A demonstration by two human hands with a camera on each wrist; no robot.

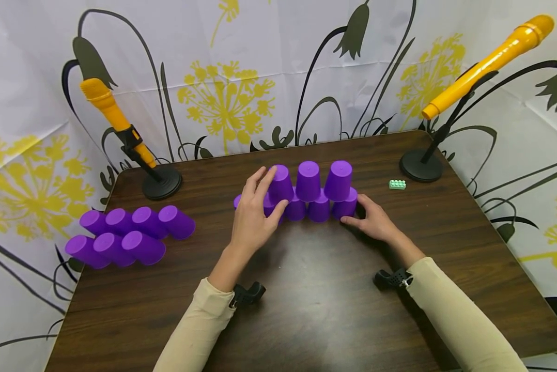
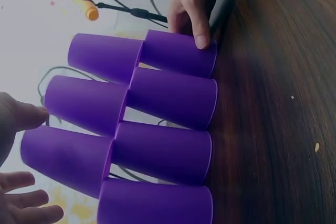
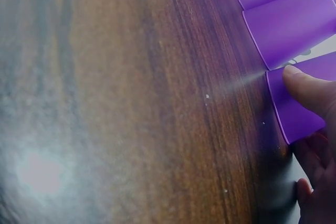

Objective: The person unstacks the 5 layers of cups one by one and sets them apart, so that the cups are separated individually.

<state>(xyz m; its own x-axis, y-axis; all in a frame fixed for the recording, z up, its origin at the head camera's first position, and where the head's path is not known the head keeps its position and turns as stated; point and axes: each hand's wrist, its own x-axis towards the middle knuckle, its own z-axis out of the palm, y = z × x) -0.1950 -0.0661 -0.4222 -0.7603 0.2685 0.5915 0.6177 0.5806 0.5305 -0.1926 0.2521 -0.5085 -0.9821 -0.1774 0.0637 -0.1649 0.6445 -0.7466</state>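
Purple cups stand upside down in a two-tier stack at mid-table. The upper tier has a left cup [image 1: 281, 181], a middle cup [image 1: 308, 182] and a right cup [image 1: 338, 181]. My left hand [image 1: 252, 219] is beside the upper left cup, thumb and fingers spread apart; the left wrist view shows a gap between them and that cup. My right hand [image 1: 373, 219] holds the bottom right cup [image 3: 296, 98], thumb on its front and fingers behind it. The left hand partly hides the bottom tier's left end in the head view.
Two rows of purple cups [image 1: 143, 247] sit at the table's left. Yellow microphones on black stands, one left [image 1: 162, 182] and one right [image 1: 421, 165], are at the back. A small green toy brick [image 1: 397, 184] lies right of the stack. Behind hangs a flowered curtain [image 1: 278, 46].
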